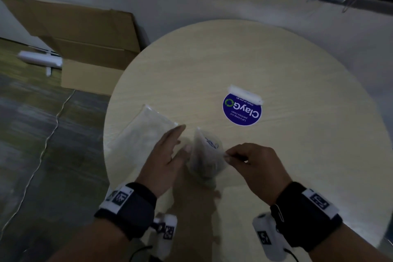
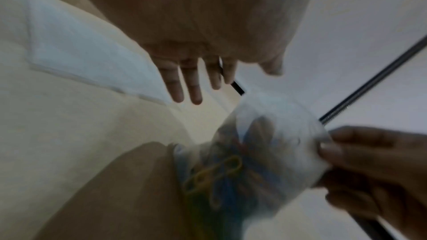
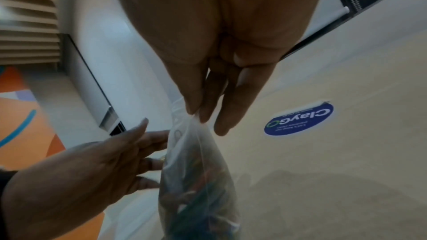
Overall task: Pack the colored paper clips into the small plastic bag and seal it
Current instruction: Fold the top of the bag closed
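Clear plastic, thin and crinkled, is what your right hand (image 1: 254, 160) pinches: thumb and forefinger clamp the top corner of the small plastic bag (image 1: 207, 155), which hangs below that pinch with its bottom on the round wooden table (image 1: 297, 70). Inside the bag, sunk to the bottom beneath your grip, sits a heap of colored paper clips (image 2: 215, 176); yellow and blue ones show through the film in the left wrist view, the rest blur together. Your left hand (image 1: 168, 155) is just left of the bag with fingers straight and spread, grasping nothing; whether its thumb touches the film I cannot tell. Beyond that hand, a second, larger clear bag (image 1: 144, 130) lies flat on the table; its contents are too blurred to tell. Farther out from your pinch, a round blue sticker (image 1: 242, 111) is stuck to the tabletop. Off the table's far left, cardboard boxes (image 1: 85, 44) rest on the floor.
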### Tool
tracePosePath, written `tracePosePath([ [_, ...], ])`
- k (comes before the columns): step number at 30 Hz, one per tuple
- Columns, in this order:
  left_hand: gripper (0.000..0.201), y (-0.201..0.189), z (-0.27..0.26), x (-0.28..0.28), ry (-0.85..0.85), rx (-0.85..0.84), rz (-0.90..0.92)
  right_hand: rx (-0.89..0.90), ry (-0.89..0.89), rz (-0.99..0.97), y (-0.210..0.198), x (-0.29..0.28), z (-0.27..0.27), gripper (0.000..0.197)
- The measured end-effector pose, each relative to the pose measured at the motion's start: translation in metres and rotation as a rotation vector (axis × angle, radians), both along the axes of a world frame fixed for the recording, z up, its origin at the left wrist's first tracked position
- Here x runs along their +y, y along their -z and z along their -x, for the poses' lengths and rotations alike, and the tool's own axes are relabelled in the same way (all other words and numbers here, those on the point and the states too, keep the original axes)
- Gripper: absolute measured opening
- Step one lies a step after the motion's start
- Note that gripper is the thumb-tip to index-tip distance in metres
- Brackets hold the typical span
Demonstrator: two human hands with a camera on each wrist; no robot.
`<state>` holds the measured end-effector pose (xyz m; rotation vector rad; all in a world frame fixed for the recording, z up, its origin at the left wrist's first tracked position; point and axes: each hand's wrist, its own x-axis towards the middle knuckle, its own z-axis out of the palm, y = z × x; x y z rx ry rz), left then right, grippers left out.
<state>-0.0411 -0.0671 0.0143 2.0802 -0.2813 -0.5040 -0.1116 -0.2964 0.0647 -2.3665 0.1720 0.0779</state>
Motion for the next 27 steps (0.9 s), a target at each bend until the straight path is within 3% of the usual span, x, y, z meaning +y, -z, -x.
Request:
tracePosePath([
  [4, 0.035, -0.009, -0.020, -0.019, 0.043, 0.206, 0.107, 0.025, 0.021, -0.024, -0.002, -0.011, 0.000, 0.002],
  [9, 0.003, -0.029, -0.021, -0.030, -0.017, 0.146, 0.202, 0.031, 0.090, -0.015, -0.009, -0.023, 0.012, 0.005],
  [12, 0.007, -0.035, -0.013, -0.027, 0.029, 0.069, 0.207, -0.015, 0.146, 0.007, -0.011, -0.030, 0.021, 0.004],
  [15, 0.005, -0.033, -0.005, -0.027, 0.071, 0.030, 0.131, 0.046, 0.089, 0.075, -0.006, -0.027, 0.027, 0.004],
  [18, 0.005, -0.036, -0.008, -0.031, 0.037, -0.021, 0.168, -0.031, 0.158, 0.077, -0.005, -0.029, 0.022, 0.005],
  [22, 0.009, -0.035, -0.011, -0.036, 0.050, -0.012, 0.111, 0.124, 0.093, 0.209, 0.004, -0.030, 0.016, 0.010],
  [25, 0.011, -0.037, -0.012, -0.045, 0.046, -0.042, 0.140, -0.040, 0.120, 0.264, 0.000, -0.030, 0.010, 0.038],
  [27, 0.014, -0.039, -0.012, -0.049, 0.059, -0.075, 0.137, -0.154, 0.107, 0.191, -0.011, -0.022, 0.003, 0.037],
])
